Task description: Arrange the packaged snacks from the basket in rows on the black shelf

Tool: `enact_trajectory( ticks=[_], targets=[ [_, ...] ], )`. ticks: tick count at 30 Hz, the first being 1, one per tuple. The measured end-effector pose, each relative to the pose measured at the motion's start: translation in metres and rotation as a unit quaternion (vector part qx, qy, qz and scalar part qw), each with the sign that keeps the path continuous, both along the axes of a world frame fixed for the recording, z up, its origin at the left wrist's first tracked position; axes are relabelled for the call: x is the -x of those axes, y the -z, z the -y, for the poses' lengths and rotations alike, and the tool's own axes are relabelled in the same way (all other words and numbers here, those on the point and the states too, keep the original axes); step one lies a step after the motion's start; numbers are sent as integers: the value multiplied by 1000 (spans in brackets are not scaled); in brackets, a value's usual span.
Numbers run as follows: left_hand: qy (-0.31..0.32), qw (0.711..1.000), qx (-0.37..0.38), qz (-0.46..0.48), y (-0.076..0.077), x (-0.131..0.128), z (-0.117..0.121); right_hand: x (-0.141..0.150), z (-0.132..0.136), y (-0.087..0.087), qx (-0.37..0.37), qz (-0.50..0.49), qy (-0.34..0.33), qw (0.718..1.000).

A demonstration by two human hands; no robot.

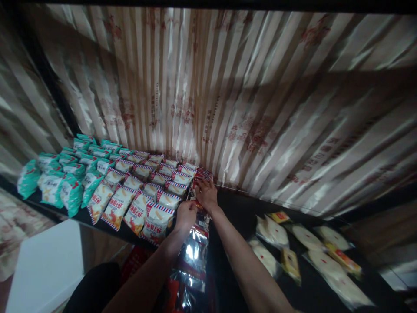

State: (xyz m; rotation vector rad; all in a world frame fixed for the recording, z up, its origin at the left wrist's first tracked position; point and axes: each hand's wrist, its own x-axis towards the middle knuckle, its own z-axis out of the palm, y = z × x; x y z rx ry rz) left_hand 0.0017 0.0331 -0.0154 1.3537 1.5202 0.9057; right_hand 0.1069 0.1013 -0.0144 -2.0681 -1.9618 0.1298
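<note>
Both my hands rest on a row of dark red, shiny snack packets (pixel 194 243) lying on a black shelf (pixel 234 213). My left hand (pixel 185 216) is curled down onto the row beside the striped orange snack bags (pixel 137 204). My right hand (pixel 206 194) lies farther back with its fingers bent over the far packet (pixel 203 174) near the wall. Whether either hand grips a packet is hard to see.
Green snack bags (pixel 58 178) fill the shelf's left end. Flat pale round packets (pixel 306 243) and small yellow packs (pixel 290 263) lie at the right. A striped plastic sheet (pixel 208 87) covers the back wall. A white surface (pixel 45 261) shows below left.
</note>
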Motion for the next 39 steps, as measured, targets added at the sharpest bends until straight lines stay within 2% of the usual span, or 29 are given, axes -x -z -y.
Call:
enact_trajectory(
  ticks=[5,9,15,22,31,39],
  targets=[
    [7,999,-36,-18,-6,0,10,7,-5,2,63,13,-13,998],
    [6,995,-75,-66,-3,-4,24,8,-5,11,67,17,-4,998],
    [63,982,-134,-121,5,-6,32,8,-4,15,78,30,3,996],
    [66,984,-128,-100,9,-6,24,11,-4,14,78,54,-2,995],
    [65,990,-90,-88,-7,-4,20,10,-10,14,66,31,-4,997],
    [59,986,-127,-86,-6,-6,20,8,-12,12,41,52,-8,998]
  ],
)
